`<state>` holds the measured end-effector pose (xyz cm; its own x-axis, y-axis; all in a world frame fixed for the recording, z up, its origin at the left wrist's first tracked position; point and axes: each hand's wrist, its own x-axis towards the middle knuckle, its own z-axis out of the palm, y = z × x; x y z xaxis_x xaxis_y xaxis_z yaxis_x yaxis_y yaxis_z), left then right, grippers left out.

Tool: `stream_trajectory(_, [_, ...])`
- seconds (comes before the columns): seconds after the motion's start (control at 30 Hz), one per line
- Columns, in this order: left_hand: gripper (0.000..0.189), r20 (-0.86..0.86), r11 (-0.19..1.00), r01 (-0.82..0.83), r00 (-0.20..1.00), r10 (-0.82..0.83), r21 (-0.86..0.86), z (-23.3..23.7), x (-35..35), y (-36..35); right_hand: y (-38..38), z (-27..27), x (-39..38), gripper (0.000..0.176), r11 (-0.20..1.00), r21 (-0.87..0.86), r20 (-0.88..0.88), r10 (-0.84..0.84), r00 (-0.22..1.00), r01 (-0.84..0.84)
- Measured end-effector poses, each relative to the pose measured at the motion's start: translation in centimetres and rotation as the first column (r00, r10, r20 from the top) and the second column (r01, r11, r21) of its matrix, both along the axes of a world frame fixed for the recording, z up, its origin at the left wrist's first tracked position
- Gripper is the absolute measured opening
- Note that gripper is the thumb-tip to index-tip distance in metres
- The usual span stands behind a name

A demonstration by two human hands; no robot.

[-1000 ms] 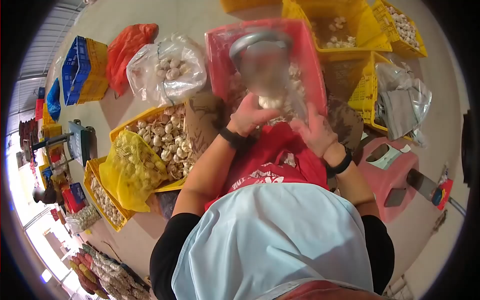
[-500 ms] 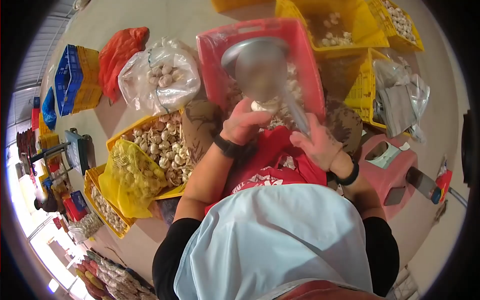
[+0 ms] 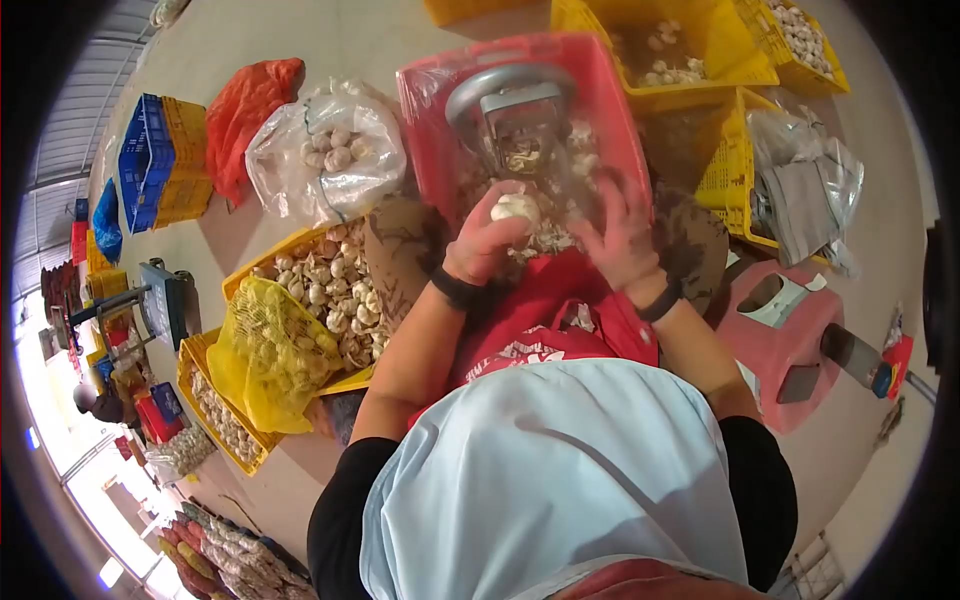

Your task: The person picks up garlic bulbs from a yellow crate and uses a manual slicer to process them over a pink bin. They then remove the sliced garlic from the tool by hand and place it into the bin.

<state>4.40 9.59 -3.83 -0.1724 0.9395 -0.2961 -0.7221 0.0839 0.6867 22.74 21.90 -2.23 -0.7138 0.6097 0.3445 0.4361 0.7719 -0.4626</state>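
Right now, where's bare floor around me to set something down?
Bare floor shows beyond the clear bag, and between the blue crate and yellow mesh bag. It's crowded in the red tub, just past your left hand and right hand.

1. Here's the floor [image 3: 350, 45], pale and grey, spreading around the scene.
2. Over on the left, a blue crate [image 3: 143, 165] and a yellow crate [image 3: 190, 165] stand together, a red sack [image 3: 243, 125] slumped just beside them.
3. Next along, a clear plastic bag [image 3: 375, 185] of garlic bulbs [image 3: 333, 152]!
4. Out right, a pink stool [image 3: 770, 345].
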Motion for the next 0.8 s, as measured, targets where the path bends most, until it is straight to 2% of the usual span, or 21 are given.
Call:
stream_trajectory(0.03, [0.043, 0.03, 1.0, -0.001, 1.0, 0.001, -0.011, 0.5, -0.1, -0.3, -0.5, 0.7, 0.0, 0.054, 0.994, 0.01, -0.098, 0.109, 0.989, -0.109])
stream_trajectory(0.07, [0.037, -0.432, 0.999, 0.031, 0.902, -0.012, 0.037, -0.2, -0.1, -0.7, -1.1, 1.3, 0.1, 0.056, 0.976, 0.029, -0.193, 0.216, 0.957, -0.214])
stream_trajectory(0.1, [0.032, -0.801, 0.999, 0.005, 0.598, 0.031, 0.042, -0.8, -0.1, -1.1, -1.7, 2.0, 0.0, 0.057, 0.948, 0.061, -0.285, 0.318, 0.904, -0.314])
stream_trajectory(0.13, [0.032, -0.912, 0.989, -0.013, 0.385, 0.141, 0.148, -0.2, 0.4, -1.0, -2.7, 2.9, -1.0, 0.061, 0.937, -0.004, -0.312, 0.331, 0.891, -0.349])
stream_trajectory(0.17, [0.032, -0.956, 0.967, -0.003, 0.149, 0.252, 0.254, 0.4, 0.8, -1.0, -3.4, 2.9, -1.8, 0.062, 0.924, -0.02, -0.281, 0.36, 0.889, -0.381])
stream_trajectory(0.2, [0.038, -0.953, 0.997, 0.011, 0.297, 0.067, 0.073, 0.8, 0.8, -1.5, -3.7, 2.5, -2.8, 0.064, 0.911, -0.036, -0.251, 0.39, 0.886, -0.411])
stream_trajectory(0.23, [0.041, -0.97, 0.991, -0.003, 0.205, 0.133, 0.135, 0.7, 1.1, -1.7, -3.6, 1.9, -3.5, 0.065, 0.895, -0.052, -0.221, 0.421, 0.88, -0.442])
stream_trajectory(0.3, [0.05, -0.967, 0.967, -0.024, 0.013, 0.253, 0.252, -0.2, 1.5, -2.8, -3.7, 0.0, -4.1, 0.065, 0.869, -0.032, -0.302, 0.463, 0.833, -0.494])
stream_trajectory(0.33, [0.061, -0.968, 0.968, 0.024, 0.034, 0.25, 0.251, -0.8, 1.2, -3.1, -3.6, -0.4, -4.3, 0.065, 0.85, 0.003, -0.319, 0.5, 0.805, -0.526])
stream_trajectory(0.37, [0.059, -0.97, 0.975, -0.002, 0.095, 0.222, 0.223, -1.3, 1.2, -3.6, -3.4, -0.8, -4.5, 0.064, 0.83, 0.038, -0.334, 0.535, 0.776, -0.556])
stream_trajectory(0.4, [0.057, -0.968, 0.98, -0.026, 0.158, 0.197, 0.195, -1.9, 1.4, -4.1, -2.9, -1.4, -4.8, 0.059, 0.783, -0.077, -0.292, 0.574, 0.765, -0.617])
stream_trajectory(0.5, [0.051, -0.93, 0.991, -0.081, 0.343, 0.131, 0.11, -1.2, 2.4, -4.3, -3.4, -1.2, -4.5, 0.055, 0.799, -0.147, -0.37, 0.502, 0.782, -0.583])
stream_trajectory(0.53, [0.047, -0.849, 0.991, -0.133, 0.519, 0.097, 0.032, -0.8, 2.6, -4.1, -3.8, -0.9, -4.5, 0.041, 0.818, -0.16, -0.429, 0.446, 0.786, -0.552])
stream_trajectory(0.57, [0.044, -0.734, 0.981, -0.189, 0.673, 0.094, -0.048, -0.4, 2.8, -3.9, -4.2, -1.5, -4.5, 0.035, 0.808, -0.206, -0.506, 0.395, 0.767, -0.552])
stream_trajectory(0.6, [0.041, -0.48, 0.951, -0.235, 0.87, 0.115, -0.199, 0.2, 2.9, -3.5, -4.8, -2.8, -4.6, 0.03, 0.793, -0.252, -0.576, 0.337, 0.745, -0.554])
stream_trajectory(0.63, [0.041, -0.178, 0.908, -0.226, 0.969, 0.171, -0.354, 0.5, 3.1, -3.3, -5.3, -4.0, -4.6, 0.024, 0.775, -0.296, -0.64, 0.273, 0.718, -0.559])
stream_trajectory(0.67, [0.049, -0.315, 0.884, -0.334, 0.92, 0.231, -0.327, 0.2, 4.3, -3.0, -5.9, -4.7, -4.6, 0.021, 0.693, -0.47, -0.667, 0.126, 0.734, -0.547])
stream_trajectory(0.73, [0.047, -0.366, 0.885, -0.359, 0.899, 0.242, -0.295, 0.5, 4.7, -3.3, -6.7, -5.5, -4.6, 0.018, 0.431, -0.742, -0.626, -0.171, 0.761, -0.514])
stream_trajectory(0.8, [0.042, -0.377, 0.907, -0.339, 0.897, 0.231, -0.251, 0.4, 5.1, -3.4, -6.5, -5.8, -4.7, 0.018, 0.595, -0.735, -0.538, -0.221, 0.813, -0.325])
